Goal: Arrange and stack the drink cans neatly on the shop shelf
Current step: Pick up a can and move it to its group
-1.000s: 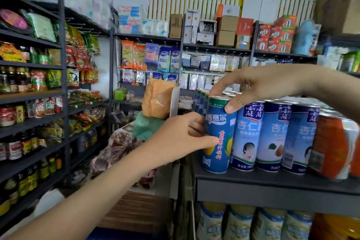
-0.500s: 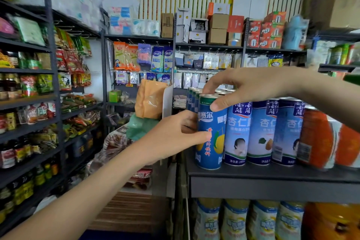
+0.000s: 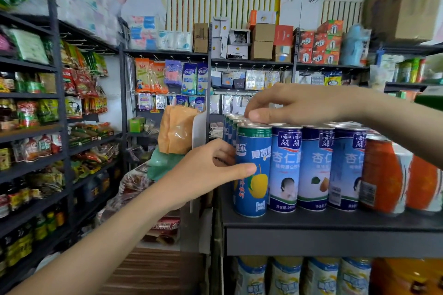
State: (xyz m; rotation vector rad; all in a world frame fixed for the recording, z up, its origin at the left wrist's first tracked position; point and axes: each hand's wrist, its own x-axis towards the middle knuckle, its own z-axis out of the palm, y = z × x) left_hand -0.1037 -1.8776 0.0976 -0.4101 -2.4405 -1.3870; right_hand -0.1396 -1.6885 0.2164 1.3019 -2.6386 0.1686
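A blue mango-drink can stands at the front left corner of the dark shelf. My left hand grips its side, thumb across the front and fingers behind. Behind it runs a row of the same cans. Reaching in from the right, my right hand hovers over the can tops, and its thumb and fingertips pinch the rim of the can just behind the front one. Three blue-and-white almond-drink cans stand upright to the right, touching side by side.
Orange cans fill the shelf's right end. More cans stand on the level below. Snack racks line the left aisle. A brown bag and a green one sit left of the shelf. A cardboard box sits high at right.
My right hand has shifted from the front can's rim back to the can behind it. The left hand keeps its grip while the front can has turned slightly.
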